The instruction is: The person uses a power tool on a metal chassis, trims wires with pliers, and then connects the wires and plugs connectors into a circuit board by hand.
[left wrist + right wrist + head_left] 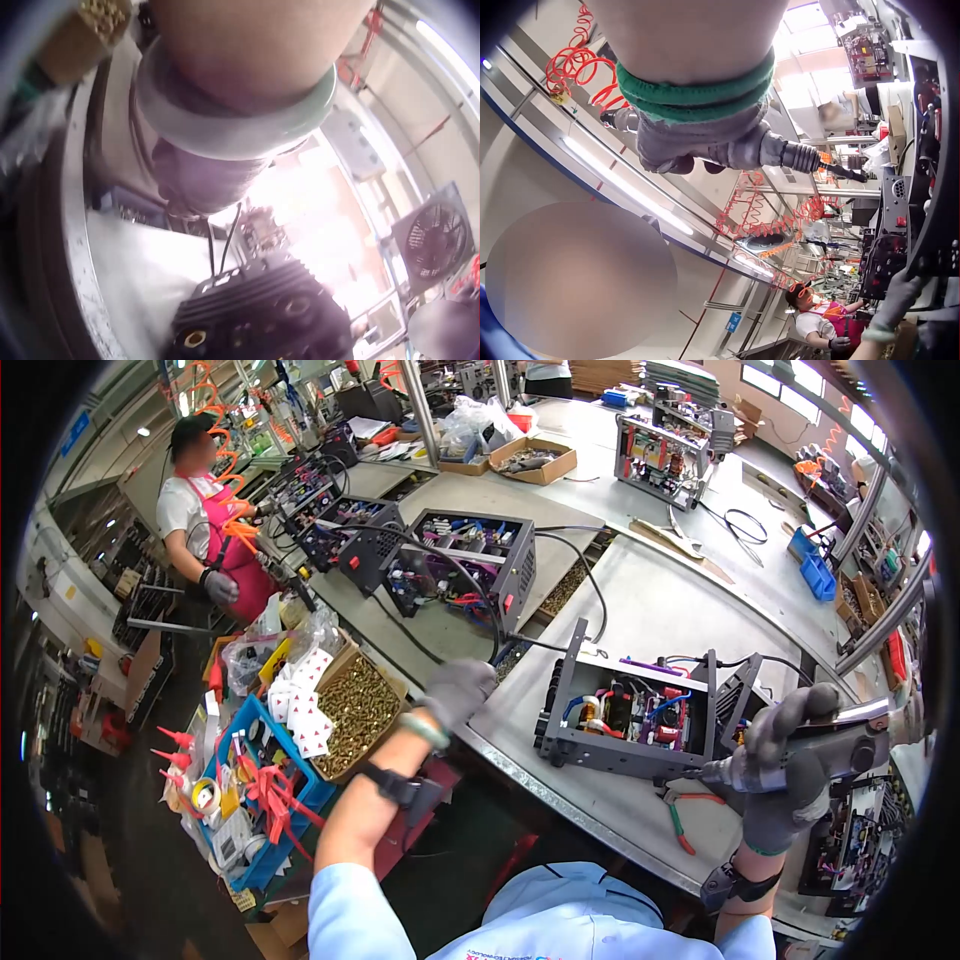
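My right hand (787, 805), in a grey glove, grips a power screwdriver (850, 748) above the table's right side. Its ribbed nose and long bit (847, 174) show in the right wrist view. The tool's nose overlaps the near right corner of an open black chassis (630, 758) with coils, wires and boards inside. My gloved left hand (460, 692) is over the table's near edge, between the chassis and a box of brass-coloured screws (358, 705). Blur hides its fingertips, and I cannot tell whether they hold anything. Pliers (682, 828) with red and green handles lie before the chassis.
A blue bin (318, 795) of tape and red straps stands at the left. Other open chassis (515, 585) sit farther along the metal tables, with black cables (603, 600) trailing between. Another person (205, 525) in a pink apron stands at the far left.
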Demonstrator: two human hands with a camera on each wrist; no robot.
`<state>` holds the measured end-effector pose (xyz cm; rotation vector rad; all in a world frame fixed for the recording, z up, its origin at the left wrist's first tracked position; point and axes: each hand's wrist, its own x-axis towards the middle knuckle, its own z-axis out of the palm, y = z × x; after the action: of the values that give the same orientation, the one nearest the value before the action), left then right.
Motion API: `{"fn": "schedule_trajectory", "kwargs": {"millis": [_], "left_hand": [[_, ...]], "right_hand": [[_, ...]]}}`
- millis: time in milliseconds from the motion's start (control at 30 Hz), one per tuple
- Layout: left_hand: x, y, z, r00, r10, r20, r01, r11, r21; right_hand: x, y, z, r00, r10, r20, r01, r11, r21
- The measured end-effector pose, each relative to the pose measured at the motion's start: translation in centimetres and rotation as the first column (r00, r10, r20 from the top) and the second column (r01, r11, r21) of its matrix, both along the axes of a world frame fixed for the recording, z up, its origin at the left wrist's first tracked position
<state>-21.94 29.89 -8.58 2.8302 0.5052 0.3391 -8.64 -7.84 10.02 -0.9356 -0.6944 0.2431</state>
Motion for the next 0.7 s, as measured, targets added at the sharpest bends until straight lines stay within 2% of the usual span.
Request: {"fn": "schedule_trajectory", "kwargs": {"millis": [33,100,133,200,267,400,433,467,533,600,633,700], "left_hand": [[1.7,-0.2,-1.6,1.000,-0.011,0.009,0.011,1.000,0.000],[4.8,-0.8,-4.5,0.980,0.121,-0.155,-0.106,0.989,0.101],[5.8,-0.4,-5.3,0.984,0.095,-0.149,-0.082,0.992,0.092],[7.2,0.8,-6.7,0.968,0.127,-0.219,-0.072,0.967,0.244],[8.6,1.8,-7.9,0.947,0.192,-0.259,-0.113,0.950,0.292],[8.7,2.6,-6.2,0.885,0.132,-0.446,0.029,0.942,0.335],[9.1,3.3,-6.5,0.857,0.109,-0.504,0.049,0.956,0.289],[9.6,3.8,-7.2,0.817,0.103,-0.567,0.112,0.937,0.331],[9.4,3.5,-7.8,0.817,0.163,-0.554,0.016,0.953,0.304],[7.5,3.9,-7.2,0.912,-0.014,-0.409,0.126,0.960,0.249],[7.2,4.2,-7.0,0.908,-0.066,-0.414,0.161,0.966,0.200],[6.2,3.9,-7.7,0.987,0.022,-0.159,-0.013,0.998,0.054]], "right_hand": [[-0.4,0.3,0.0,1.000,-0.001,-0.024,0.001,1.000,-0.003],[0.1,0.5,-0.6,0.999,0.047,0.011,-0.047,0.999,0.026],[-0.1,0.5,-0.5,0.998,0.069,-0.004,-0.069,0.997,0.028],[0.1,-0.1,-0.7,1.000,-0.001,0.005,0.001,1.000,-0.025],[0.4,-0.7,-0.6,0.999,-0.050,0.019,0.051,0.998,-0.043],[0.8,-2.2,-1.4,0.995,-0.091,-0.041,0.090,0.996,-0.024],[1.1,-2.6,-1.6,0.995,-0.083,-0.052,0.083,0.996,-0.014],[1.3,-3.1,-1.8,0.995,-0.079,-0.064,0.079,0.997,-0.003],[1.6,-3.4,-1.8,0.992,-0.123,-0.032,0.123,0.992,0.002],[1.9,-3.6,-2.0,0.991,-0.129,-0.047,0.129,0.992,0.006],[2.1,-3.6,-1.9,0.992,-0.112,-0.053,0.113,0.993,0.021],[2.3,-3.3,-1.8,0.994,-0.094,-0.057,0.097,0.994,0.041]]}}
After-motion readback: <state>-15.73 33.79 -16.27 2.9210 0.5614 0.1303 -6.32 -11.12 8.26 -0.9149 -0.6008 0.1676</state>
